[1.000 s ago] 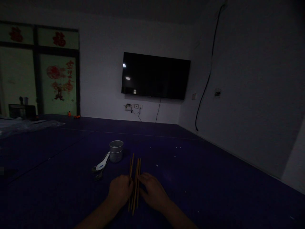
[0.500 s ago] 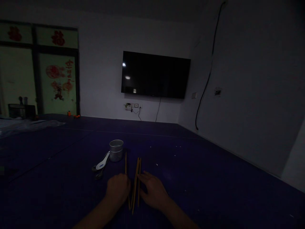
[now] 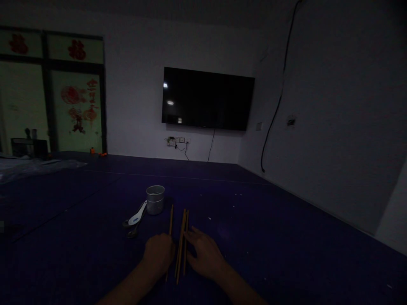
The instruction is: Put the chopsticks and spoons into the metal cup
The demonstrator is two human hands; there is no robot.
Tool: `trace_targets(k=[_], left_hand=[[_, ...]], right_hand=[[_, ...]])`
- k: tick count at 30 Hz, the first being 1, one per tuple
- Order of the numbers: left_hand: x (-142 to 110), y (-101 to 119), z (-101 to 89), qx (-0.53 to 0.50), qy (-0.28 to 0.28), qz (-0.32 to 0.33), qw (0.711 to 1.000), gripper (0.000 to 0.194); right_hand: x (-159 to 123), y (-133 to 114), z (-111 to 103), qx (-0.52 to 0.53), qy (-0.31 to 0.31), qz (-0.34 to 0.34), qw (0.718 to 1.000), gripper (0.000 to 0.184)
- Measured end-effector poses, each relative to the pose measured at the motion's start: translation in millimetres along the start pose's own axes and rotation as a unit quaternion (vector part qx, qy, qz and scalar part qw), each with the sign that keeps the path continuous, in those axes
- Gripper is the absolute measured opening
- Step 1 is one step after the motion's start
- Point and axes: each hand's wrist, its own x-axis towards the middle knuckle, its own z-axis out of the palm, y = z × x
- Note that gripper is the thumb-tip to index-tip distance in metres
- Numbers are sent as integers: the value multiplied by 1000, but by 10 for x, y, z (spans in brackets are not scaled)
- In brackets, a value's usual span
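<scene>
My left hand is closed in a fist around a thin wooden chopstick, whose far part sticks out beyond the knuckles and whose near end shows below. Just right of it, several more chopsticks lie roughly side by side on the dark blue surface, pointing away from me. Beside them rests my right hand, fingers stretched out and thumb apart, its fingertips at the rightmost chopstick. Ahead and to the left stands a metal cup. A white spoon and a darker metal spoon lie next to the cup.
The blue surface reaches to the wall and carries small white scraps. Clear plastic sheeting and a dark box are at the far left. Orange items lie by the door. A television hangs on the wall.
The chopstick in my left hand has swung: its far end moved right, its near end left, away from the others. My right hand stays nearly still.
</scene>
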Motion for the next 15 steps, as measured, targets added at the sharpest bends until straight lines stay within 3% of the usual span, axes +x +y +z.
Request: trace_targets(k=[9, 15], left_hand=[[78, 18, 129, -24, 16, 80, 996, 37], [75, 30, 124, -34, 22, 63, 997, 38]], right_hand=[[-9, 71, 65, -15, -18, 33, 999, 57], [-17, 83, 75, -17, -27, 51, 998, 57]])
